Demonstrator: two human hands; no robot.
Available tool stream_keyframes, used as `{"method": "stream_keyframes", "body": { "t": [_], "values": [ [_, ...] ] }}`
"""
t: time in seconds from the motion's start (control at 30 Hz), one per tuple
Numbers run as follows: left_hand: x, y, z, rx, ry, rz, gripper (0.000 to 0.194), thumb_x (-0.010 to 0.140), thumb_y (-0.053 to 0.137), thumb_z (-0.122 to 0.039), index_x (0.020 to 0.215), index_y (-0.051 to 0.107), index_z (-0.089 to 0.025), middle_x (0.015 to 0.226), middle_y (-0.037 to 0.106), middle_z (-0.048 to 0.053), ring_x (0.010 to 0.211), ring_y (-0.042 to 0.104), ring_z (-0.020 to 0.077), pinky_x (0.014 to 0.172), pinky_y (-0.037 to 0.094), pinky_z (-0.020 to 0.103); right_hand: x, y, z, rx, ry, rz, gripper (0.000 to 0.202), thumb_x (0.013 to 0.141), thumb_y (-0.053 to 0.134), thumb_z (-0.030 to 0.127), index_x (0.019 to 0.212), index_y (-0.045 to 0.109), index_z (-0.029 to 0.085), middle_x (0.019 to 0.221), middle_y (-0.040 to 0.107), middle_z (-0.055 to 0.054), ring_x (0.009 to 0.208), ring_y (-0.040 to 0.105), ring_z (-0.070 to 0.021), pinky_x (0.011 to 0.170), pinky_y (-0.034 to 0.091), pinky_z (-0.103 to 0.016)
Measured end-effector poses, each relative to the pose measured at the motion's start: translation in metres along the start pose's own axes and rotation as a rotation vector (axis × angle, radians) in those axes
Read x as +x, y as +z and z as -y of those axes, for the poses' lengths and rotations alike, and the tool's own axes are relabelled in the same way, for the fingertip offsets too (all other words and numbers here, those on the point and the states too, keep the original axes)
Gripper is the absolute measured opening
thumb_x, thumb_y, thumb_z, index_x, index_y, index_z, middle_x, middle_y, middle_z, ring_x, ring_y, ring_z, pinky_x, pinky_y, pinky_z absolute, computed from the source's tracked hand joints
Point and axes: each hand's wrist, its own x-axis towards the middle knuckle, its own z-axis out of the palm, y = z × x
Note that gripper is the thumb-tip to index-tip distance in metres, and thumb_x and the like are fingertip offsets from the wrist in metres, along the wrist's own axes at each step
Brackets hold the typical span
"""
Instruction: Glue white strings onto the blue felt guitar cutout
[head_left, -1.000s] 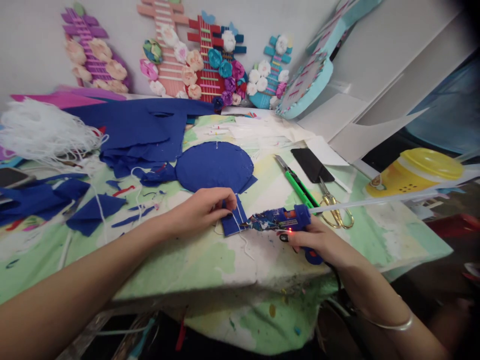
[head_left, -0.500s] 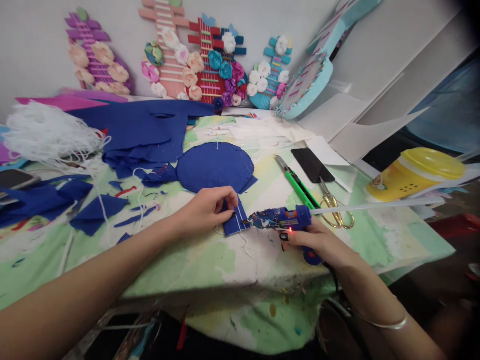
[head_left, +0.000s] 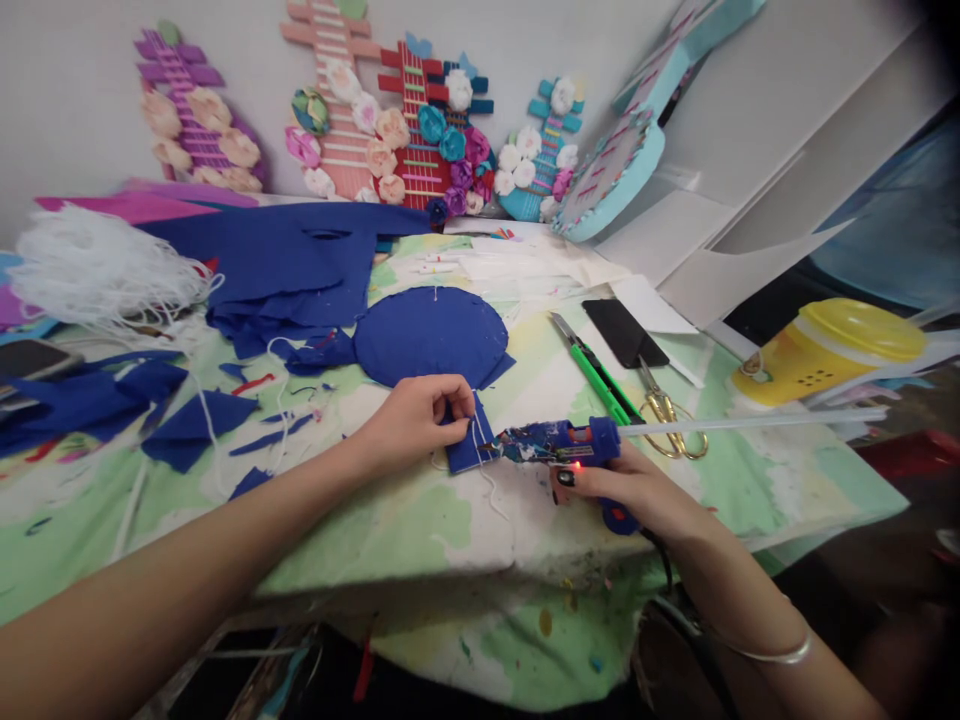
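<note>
At the tabletop's (head_left: 405, 540) near edge, the right hand (head_left: 611, 487) has its grip closed round a glue gun (head_left: 559, 440), nozzle at the blue piece (head_left: 466, 455). The left hand (head_left: 424, 415) pinches that piece and its white string (head_left: 491, 492). Beyond lies a blue oval (head_left: 431, 335); guitars (head_left: 420, 130) stand behind.

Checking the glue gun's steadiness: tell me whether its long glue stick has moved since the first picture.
Yes, slightly: the glue stick has swung lower in the view, its rear part now farther below the base of the yellow cup.
</note>
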Motion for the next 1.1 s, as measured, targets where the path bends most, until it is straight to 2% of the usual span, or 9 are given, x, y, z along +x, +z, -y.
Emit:
{"method": "stream_keyframes", "body": {
  "t": [0.13,0.27,0.53,0.9,1.1],
  "values": [
    [0.0,0.0,0.001,-0.019,-0.001,0.001,0.01,0.067,0.056,-0.007,0.073,0.061,-0.015,0.06,0.053,-0.005,0.053,0.04,0.0061,0.053,0.033,0.019,0.0,0.0,0.001,-0.026,0.003,0.0,0.018,0.074,0.065,0.034,0.072,0.068,0.017,0.074,0.068,-0.004,0.072,0.058,-0.0176,0.066,0.044,-0.028],
    [0.0,0.0,0.001,-0.057,-0.018,0.01,0.01,0.069,0.056,-0.01,0.076,0.061,-0.014,0.06,0.053,-0.004,0.051,0.039,0.0058,0.051,0.032,0.018,0.0,0.0,0.001,0.016,-0.032,0.006,0.016,0.073,0.065,0.033,0.07,0.068,0.018,0.072,0.067,-0.004,0.073,0.059,-0.0177,0.07,0.045,-0.029],
    [0.001,0.0,0.005,-0.072,-0.057,0.039,0.014,0.068,0.066,-0.021,0.079,0.062,-0.014,0.067,0.056,-0.002,0.05,0.038,0.0052,0.048,0.03,0.018,-0.002,-0.002,-0.002,0.063,-0.063,0.007,0.019,0.071,0.067,0.037,0.07,0.067,0.018,0.071,0.067,-0.004,0.07,0.06,-0.0186,0.068,0.048,-0.03],
    [0.002,-0.001,0.005,-0.059,-0.047,0.018,0.012,0.069,0.066,-0.021,0.077,0.061,-0.014,0.062,0.054,-0.002,0.05,0.04,0.0061,0.048,0.031,0.017,-0.004,-0.004,-0.007,0.037,-0.093,0.012,0.02,0.072,0.066,0.037,0.07,0.068,0.018,0.072,0.067,-0.005,0.073,0.06,-0.0198,0.072,0.047,-0.031],
    [0.001,-0.001,0.002,-0.034,-0.023,0.012,0.007,0.071,0.063,-0.02,0.072,0.059,-0.015,0.06,0.053,-0.003,0.051,0.04,0.0067,0.05,0.032,0.018,-0.005,-0.005,-0.011,0.026,-0.068,0.003,0.02,0.07,0.064,0.037,0.069,0.068,0.017,0.07,0.066,-0.004,0.07,0.058,-0.0196,0.068,0.045,-0.031]
  ]
}}
